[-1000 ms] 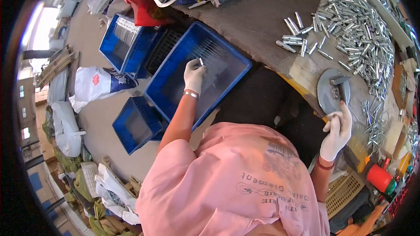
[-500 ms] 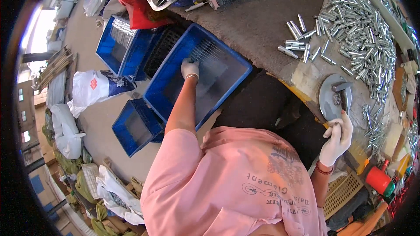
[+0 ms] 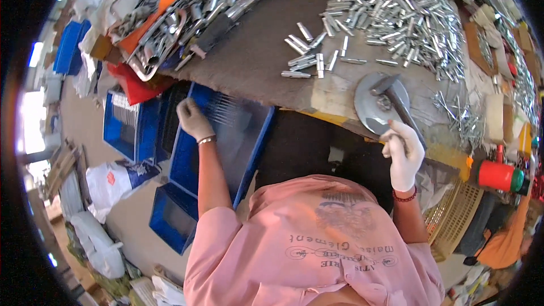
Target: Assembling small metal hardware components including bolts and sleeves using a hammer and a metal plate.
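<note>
My left hand (image 3: 195, 120), in a pale glove, is closed with the fingers curled in, above the left edge of a large blue tray (image 3: 262, 141). Whatever it holds is hidden. Thin metal rods (image 3: 222, 109) lie side by side in the tray's far part. My right hand (image 3: 403, 156), also gloved, has its fingers bent together at the bench edge, beside the handle of a hammer (image 3: 403, 107). What those fingers hold, if anything, I cannot make out. The hammer's head rests over a round grey metal plate (image 3: 367, 102).
Small metal sleeves (image 3: 396, 17) lie heaped on the bench, several loose ones (image 3: 306, 59) nearer. Metal tools (image 3: 164, 34) crowd the far left. Further blue bins (image 3: 173, 218) stand on the floor. A yellow plastic basket (image 3: 456, 218) and a red-green cylinder (image 3: 501, 175) are at right.
My left hand has come up out of the tray's interior to its left edge, now closed. The view has turned, shifting the bench leftward; my right hand stays near the hammer handle.
</note>
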`<action>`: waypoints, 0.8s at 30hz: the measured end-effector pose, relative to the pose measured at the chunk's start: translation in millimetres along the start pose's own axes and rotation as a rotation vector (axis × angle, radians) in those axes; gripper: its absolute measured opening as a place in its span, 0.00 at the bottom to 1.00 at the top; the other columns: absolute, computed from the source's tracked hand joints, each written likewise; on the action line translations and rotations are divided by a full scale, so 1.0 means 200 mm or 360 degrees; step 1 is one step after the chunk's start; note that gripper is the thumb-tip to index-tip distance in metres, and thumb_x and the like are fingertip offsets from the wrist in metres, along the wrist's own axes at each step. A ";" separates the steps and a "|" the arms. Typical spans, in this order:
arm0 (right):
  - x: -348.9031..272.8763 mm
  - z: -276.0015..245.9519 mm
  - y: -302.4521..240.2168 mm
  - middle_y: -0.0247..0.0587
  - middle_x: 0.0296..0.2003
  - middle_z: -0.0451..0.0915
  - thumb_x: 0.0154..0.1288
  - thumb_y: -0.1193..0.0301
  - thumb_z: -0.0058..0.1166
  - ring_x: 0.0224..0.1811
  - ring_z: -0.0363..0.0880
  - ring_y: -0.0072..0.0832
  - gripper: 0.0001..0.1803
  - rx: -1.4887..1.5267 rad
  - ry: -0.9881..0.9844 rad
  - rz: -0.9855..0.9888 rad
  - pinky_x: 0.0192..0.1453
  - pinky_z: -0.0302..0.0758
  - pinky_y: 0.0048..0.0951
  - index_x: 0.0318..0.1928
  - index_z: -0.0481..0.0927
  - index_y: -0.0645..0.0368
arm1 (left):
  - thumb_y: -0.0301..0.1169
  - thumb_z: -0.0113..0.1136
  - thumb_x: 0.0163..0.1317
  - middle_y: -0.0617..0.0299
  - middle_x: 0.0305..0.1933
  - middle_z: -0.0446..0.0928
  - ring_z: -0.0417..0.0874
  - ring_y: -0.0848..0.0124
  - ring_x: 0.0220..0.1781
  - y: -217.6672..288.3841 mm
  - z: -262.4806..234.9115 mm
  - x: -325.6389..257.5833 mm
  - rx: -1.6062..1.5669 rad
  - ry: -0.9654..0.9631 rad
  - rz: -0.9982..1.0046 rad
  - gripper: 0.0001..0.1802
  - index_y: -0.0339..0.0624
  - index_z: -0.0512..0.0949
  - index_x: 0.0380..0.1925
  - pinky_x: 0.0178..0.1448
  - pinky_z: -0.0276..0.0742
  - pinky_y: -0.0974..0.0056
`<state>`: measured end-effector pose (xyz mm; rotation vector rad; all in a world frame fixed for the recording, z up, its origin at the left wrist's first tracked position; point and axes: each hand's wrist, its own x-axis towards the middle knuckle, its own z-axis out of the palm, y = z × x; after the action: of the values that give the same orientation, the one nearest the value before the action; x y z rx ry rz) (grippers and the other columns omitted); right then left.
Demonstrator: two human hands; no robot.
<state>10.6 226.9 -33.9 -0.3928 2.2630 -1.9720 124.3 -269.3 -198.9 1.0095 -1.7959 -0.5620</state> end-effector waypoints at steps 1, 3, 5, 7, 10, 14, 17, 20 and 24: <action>-0.01 -0.01 0.00 0.36 0.38 0.86 0.76 0.84 0.52 0.27 0.77 0.15 0.17 -0.0006 0.0021 0.0053 0.32 0.74 0.19 0.60 0.84 0.64 | 0.30 0.67 0.76 0.58 0.39 0.85 0.83 0.70 0.41 0.27 -0.01 0.04 -0.0109 -0.0058 0.0004 0.09 0.34 0.84 0.43 0.50 0.81 0.64; -0.01 -0.02 -0.01 0.35 0.38 0.87 0.75 0.83 0.54 0.29 0.78 0.16 0.16 0.0037 0.0025 0.0091 0.34 0.76 0.19 0.60 0.85 0.64 | 0.25 0.70 0.71 0.58 0.41 0.85 0.84 0.70 0.41 0.71 -0.05 0.06 -0.0260 -0.0166 0.0272 0.05 0.34 0.85 0.42 0.48 0.81 0.64; 0.00 -0.02 0.01 0.38 0.39 0.89 0.71 0.82 0.61 0.34 0.85 0.21 0.13 -0.0202 -0.0004 0.0099 0.40 0.81 0.25 0.54 0.88 0.64 | 0.21 0.73 0.66 0.57 0.42 0.85 0.85 0.68 0.41 1.01 -0.09 0.07 -0.0369 -0.0590 0.0576 0.05 0.36 0.86 0.40 0.47 0.81 0.65; 0.04 0.01 0.00 0.46 0.43 0.90 0.66 0.79 0.65 0.44 0.90 0.39 0.12 -0.0422 -0.0031 -0.0274 0.51 0.84 0.36 0.49 0.89 0.61 | 0.17 0.74 0.59 0.53 0.43 0.84 0.86 0.62 0.42 1.24 -0.09 0.02 -0.0365 -0.1016 0.1007 0.08 0.38 0.86 0.37 0.48 0.81 0.63; 0.05 -0.01 -0.08 0.43 0.38 0.87 0.66 0.78 0.67 0.37 0.86 0.33 0.11 -0.0367 -0.0173 -0.0461 0.43 0.81 0.33 0.48 0.89 0.61 | 0.20 0.73 0.57 0.51 0.43 0.84 0.86 0.52 0.45 1.34 -0.01 -0.01 -0.0272 -0.1375 0.1233 0.08 0.39 0.86 0.37 0.51 0.81 0.54; 0.03 -0.18 -0.13 0.41 0.36 0.86 0.63 0.76 0.70 0.37 0.87 0.38 0.08 -0.0676 0.0059 -0.0548 0.42 0.82 0.34 0.43 0.89 0.56 | 0.26 0.72 0.61 0.53 0.41 0.82 0.84 0.50 0.46 1.39 0.07 -0.03 -0.0062 -0.1562 0.1211 0.05 0.42 0.84 0.36 0.51 0.78 0.51; 0.10 -0.41 -0.17 0.40 0.38 0.86 0.65 0.71 0.68 0.40 0.88 0.40 0.04 -0.1362 0.0466 -0.0475 0.45 0.84 0.36 0.40 0.89 0.51 | 0.27 0.72 0.62 0.54 0.43 0.82 0.83 0.51 0.48 1.43 0.07 -0.03 0.0077 -0.1611 0.1265 0.07 0.43 0.84 0.38 0.53 0.78 0.51; 0.26 -0.64 -0.04 0.37 0.38 0.83 0.65 0.68 0.67 0.41 0.87 0.38 0.03 -0.1938 0.0634 -0.0362 0.43 0.84 0.39 0.39 0.89 0.48 | 0.26 0.71 0.63 0.54 0.44 0.83 0.84 0.50 0.48 1.42 0.07 -0.06 0.0030 -0.1514 0.1399 0.07 0.43 0.83 0.40 0.52 0.78 0.52; 0.43 -0.73 0.10 0.37 0.37 0.80 0.64 0.69 0.65 0.42 0.87 0.39 0.02 -0.2268 0.0467 -0.0373 0.43 0.84 0.43 0.35 0.87 0.50 | 0.22 0.67 0.70 0.60 0.44 0.83 0.85 0.63 0.45 1.39 0.06 -0.09 -0.0381 -0.1635 0.0839 0.07 0.38 0.83 0.47 0.52 0.81 0.60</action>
<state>-111.1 346.4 -24.5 -0.4592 3.5370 -0.0737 9.5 -102.6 -8.1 -0.0141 -2.6544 -1.0227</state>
